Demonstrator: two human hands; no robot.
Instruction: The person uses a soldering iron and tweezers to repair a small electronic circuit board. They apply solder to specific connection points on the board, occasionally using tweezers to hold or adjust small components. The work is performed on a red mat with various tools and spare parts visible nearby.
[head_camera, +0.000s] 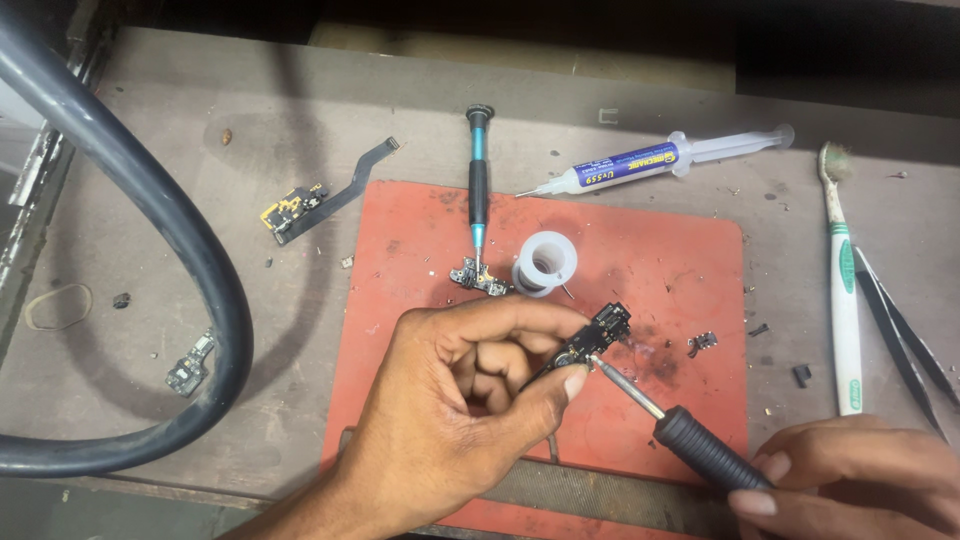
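Observation:
My left hand (455, 410) pinches a small black circuit board (592, 336) between thumb and forefinger, just above the red work mat (650, 250). My right hand (865, 480) grips the black handle of a soldering iron (700, 450) at the lower right. The iron's metal tip touches the underside of the small board. A dark burnt smudge marks the mat right beside the board.
On the mat lie a white solder spool (545, 263), another small board (478, 277) and a black and teal screwdriver (479, 180). A flux syringe (655, 157), toothbrush (843, 290), black tweezers (905, 335), a flex-cable board (310, 203) and thick black hose (150, 220) rest around it.

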